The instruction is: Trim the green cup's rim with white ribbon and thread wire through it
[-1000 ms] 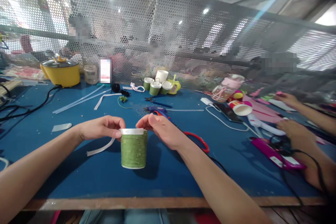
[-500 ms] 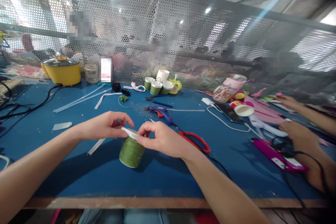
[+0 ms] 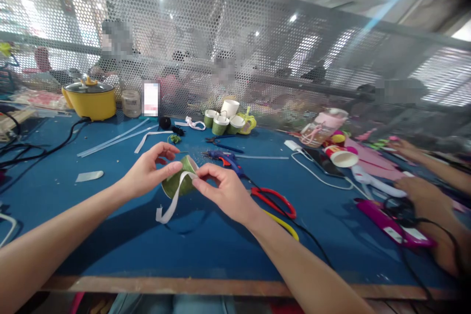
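A green-covered paper cup (image 3: 179, 182) is lifted off the blue table (image 3: 110, 235) and tipped on its side, its mouth turned away from me. My left hand (image 3: 147, 172) grips the cup from the left. My right hand (image 3: 219, 192) pinches a white ribbon (image 3: 170, 206) against the cup's rim; the ribbon's loose end hangs down below the cup.
Red-handled scissors (image 3: 274, 200), a blue glue gun (image 3: 226, 159) and cables lie right of my hands. Several more cups (image 3: 223, 120) stand by the mesh screen, a yellow pot (image 3: 90, 99) at far left. Another person's hands (image 3: 423, 196) work at the right with a pink tool (image 3: 392, 223).
The cup stood upright on the table; now it is raised and tipped sideways. The ribbon has left the table and hangs from the rim.
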The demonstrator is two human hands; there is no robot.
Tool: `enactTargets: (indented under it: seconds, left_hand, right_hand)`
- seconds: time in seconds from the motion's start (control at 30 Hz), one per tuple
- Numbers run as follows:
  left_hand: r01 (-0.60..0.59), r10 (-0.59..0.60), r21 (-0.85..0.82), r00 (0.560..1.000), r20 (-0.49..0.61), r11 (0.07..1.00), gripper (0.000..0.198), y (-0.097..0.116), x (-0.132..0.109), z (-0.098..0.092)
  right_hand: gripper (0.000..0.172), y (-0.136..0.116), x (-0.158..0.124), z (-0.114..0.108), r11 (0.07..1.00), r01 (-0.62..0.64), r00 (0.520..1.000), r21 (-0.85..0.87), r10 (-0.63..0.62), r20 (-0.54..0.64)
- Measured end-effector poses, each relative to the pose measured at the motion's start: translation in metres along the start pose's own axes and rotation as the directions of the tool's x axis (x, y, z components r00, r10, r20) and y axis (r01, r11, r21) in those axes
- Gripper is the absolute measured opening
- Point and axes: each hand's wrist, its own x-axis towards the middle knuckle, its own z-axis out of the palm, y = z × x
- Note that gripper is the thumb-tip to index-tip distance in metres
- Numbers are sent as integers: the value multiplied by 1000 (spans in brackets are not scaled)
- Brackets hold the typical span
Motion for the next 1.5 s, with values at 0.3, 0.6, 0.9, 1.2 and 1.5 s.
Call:
enactTargets:
  seconds: [0.3,0.6,0.9,1.2,1.5]
  left_hand:
    - [143,-136,-3,952,275,990,65,-5,-3,11]
    - [121,-130,56,973,191,991,64,-16,-1,13]
    - [137,-195,292,964,182,947,63,-14,1,14]
    - [91,-152,275,966,210,957,61,-19,1,14]
    - [56,-139,325,962,236,944,68,-17,1,8]
  right_hand:
    - [10,5,0,4,987,122,992,-107,-123,-3]
    - [18,-3,3,-27,997,-71,967,-29,62,-247]
    - [10,56,29,-90,869,-370,897,-329,240,-372]
    - [13,94,26,-67,787,-513,852,-343,418,-315]
    - [8,52,20,-76,887,-463,873,3,456,-172]
